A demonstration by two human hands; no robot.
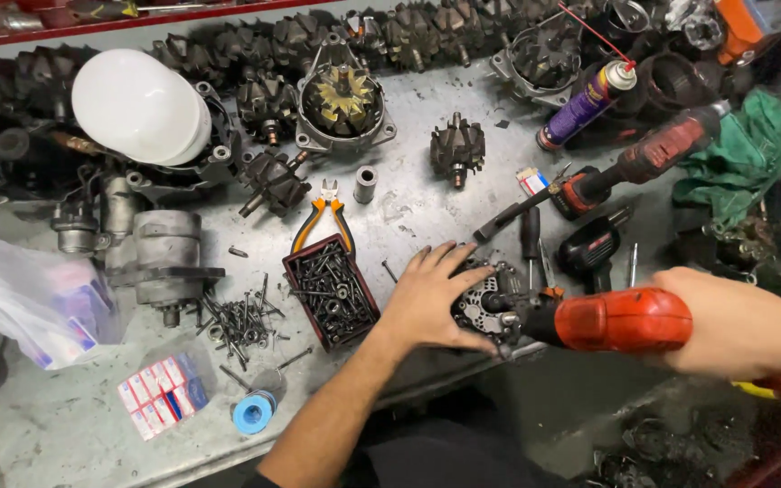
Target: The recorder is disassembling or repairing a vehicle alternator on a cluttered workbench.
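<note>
While left hand (427, 298) steadies alternator (479, 303) | right hand (738, 330) grips drill (621, 319), pointing left.

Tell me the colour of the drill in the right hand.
Red, with a black nose; the drill shows in the head view.

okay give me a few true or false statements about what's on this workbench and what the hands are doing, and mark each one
1. The left hand rests on a dark alternator part. True.
2. The right hand holds a blue power tool. False: the power driver is red.
3. A small tray of screws lies left of the left hand. True.
4. The orange-handled pliers are in the left hand. False: they lie on the bench, above the tray.
5. A white helmet sits at the bench's far left. True.
6. The spray can stands upright. False: it lies tilted.
</note>
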